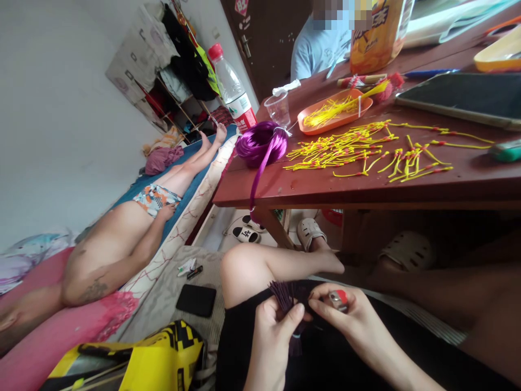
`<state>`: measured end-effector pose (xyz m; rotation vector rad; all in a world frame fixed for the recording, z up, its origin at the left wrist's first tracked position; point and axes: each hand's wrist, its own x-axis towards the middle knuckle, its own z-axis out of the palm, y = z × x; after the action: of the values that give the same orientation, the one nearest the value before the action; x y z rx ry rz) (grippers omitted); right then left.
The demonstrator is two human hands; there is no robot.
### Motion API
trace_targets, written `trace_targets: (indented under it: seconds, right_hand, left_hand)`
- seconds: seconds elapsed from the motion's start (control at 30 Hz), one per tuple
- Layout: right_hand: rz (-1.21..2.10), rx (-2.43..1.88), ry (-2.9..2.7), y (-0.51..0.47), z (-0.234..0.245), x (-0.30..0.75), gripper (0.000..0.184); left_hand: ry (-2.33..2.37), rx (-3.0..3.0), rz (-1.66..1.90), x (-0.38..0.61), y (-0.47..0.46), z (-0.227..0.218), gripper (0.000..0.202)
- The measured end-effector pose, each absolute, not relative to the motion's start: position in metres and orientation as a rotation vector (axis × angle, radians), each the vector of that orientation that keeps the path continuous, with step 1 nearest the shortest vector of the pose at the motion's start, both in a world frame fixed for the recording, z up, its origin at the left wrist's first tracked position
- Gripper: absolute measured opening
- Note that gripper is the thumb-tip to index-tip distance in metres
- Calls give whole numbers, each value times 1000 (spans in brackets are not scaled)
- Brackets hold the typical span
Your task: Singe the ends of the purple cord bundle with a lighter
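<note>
In my left hand is a bundle of dark purple cords, pinched between thumb and fingers above my lap. The cut ends fan out over the top, and more strands hang below the thumb with a pale tie around them. My right hand is closed close beside the bundle, with thumb and forefinger tips together near the cords. A lighter with a silver and red top pokes out between its fingers. Whether those fingertips also pinch a strand is too small to tell.
On the red-brown table lie a purple cord coil, knotted yellow cords, an orange tray, a bottle and a tablet. A black phone and yellow bag sit left. One person lies on the bed; another sits across.
</note>
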<state>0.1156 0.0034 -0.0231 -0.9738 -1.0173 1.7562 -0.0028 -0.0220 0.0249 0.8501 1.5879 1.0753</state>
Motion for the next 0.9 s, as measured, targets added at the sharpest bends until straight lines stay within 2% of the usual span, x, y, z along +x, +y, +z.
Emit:
trace_targets:
  seconds: [0.17,0.3,0.5,0.9]
  right_hand:
    - [1685,-1051,-1058,6,-26,118,17]
    - [1713,-1053,-984,6,-24,117,25]
    - [1526,-1132,-930,3,-23,121,21]
    - [1840,-872,-876,2,-19,112,14]
  left_hand:
    - [1510,801,1137,-1,-22,26,16]
    - [1502,810,1117,-1,-24,25,18]
    - [1584,757,1153,-4,-24,20,19]
    - [1492,870,1046,-4,-24,17,12]
